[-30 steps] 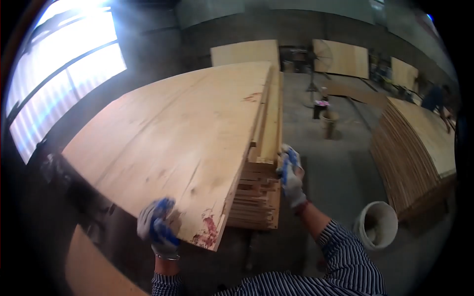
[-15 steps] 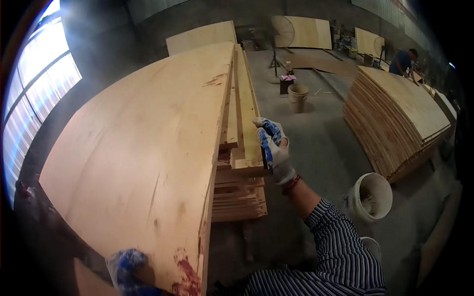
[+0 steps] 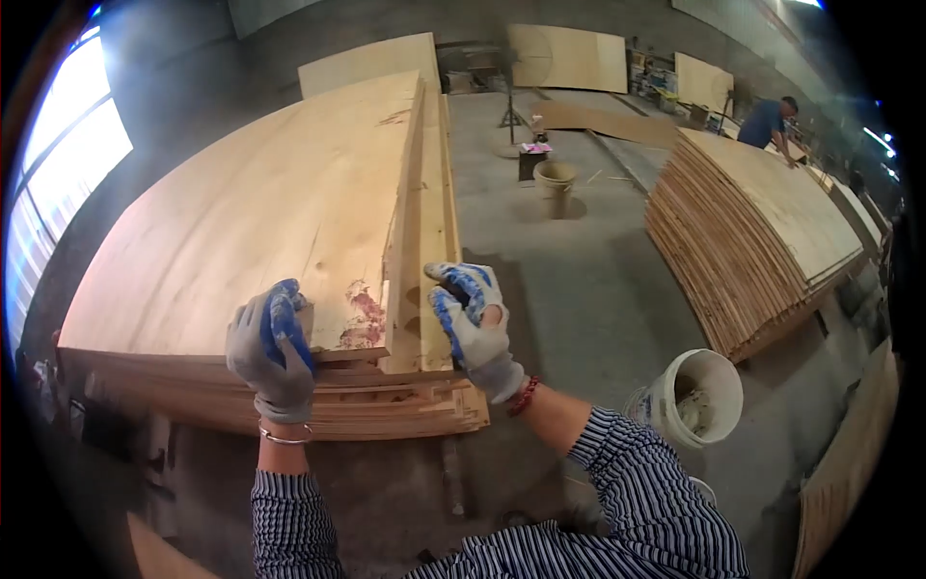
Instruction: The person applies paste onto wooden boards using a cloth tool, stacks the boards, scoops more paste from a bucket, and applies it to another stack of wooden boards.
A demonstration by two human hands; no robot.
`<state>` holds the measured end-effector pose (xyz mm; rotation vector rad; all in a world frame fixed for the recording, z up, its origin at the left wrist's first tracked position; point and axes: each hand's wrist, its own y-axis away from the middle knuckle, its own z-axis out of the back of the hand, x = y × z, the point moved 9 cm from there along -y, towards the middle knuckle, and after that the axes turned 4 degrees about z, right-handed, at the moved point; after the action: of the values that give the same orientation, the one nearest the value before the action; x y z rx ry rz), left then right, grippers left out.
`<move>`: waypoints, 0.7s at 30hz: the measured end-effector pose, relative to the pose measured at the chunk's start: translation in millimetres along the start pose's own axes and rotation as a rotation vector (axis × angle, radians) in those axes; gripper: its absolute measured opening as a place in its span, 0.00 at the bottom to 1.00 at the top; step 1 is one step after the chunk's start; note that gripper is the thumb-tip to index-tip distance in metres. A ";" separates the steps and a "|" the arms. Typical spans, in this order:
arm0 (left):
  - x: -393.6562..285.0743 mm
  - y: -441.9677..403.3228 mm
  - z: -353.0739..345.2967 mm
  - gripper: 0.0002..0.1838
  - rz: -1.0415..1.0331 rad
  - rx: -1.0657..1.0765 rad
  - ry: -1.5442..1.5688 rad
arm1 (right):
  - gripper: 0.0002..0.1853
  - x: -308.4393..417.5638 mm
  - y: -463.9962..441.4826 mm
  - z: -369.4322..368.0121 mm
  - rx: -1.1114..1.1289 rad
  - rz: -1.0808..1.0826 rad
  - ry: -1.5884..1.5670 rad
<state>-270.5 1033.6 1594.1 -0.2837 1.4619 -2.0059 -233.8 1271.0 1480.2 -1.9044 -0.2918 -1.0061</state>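
A pale plywood sheet [image 3: 241, 232] lies on top of a stack of sheets at left, with a dark red stain near its front right corner. My left hand [image 3: 273, 347], in a white glove with blue coating, is at the sheet's front edge, fingers curled closed. Whether it grips the edge cannot be seen. My right hand [image 3: 475, 333], gloved the same way, is beside the right side of the stack. Its fingers are bent together towards the thumb; what they hold, if anything, is hidden. A narrower strip of lower board [image 3: 434, 338] shows between the top sheet and this hand.
A white bucket [image 3: 704, 396] stands on the floor to the right, and a brown bucket [image 3: 555, 183] farther off. Another tall plywood stack [image 3: 752, 232] stands at right, with a person [image 3: 764, 125] bending behind it. Boards [image 3: 569, 58] lean along the back wall.
The top sheet's near end has come down and lies flatter on the stack. My left hand has come up into fuller view; my right hand is lower and farther left in view.
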 end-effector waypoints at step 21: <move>-193.0 10.3 188.4 0.17 -0.912 0.959 0.773 | 0.12 79.7 5.2 -11.4 -0.155 0.440 1.059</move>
<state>-19.8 1001.3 1688.7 0.3597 0.5033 -3.5605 -186.2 1243.1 1539.0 -1.2287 0.7933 -1.5704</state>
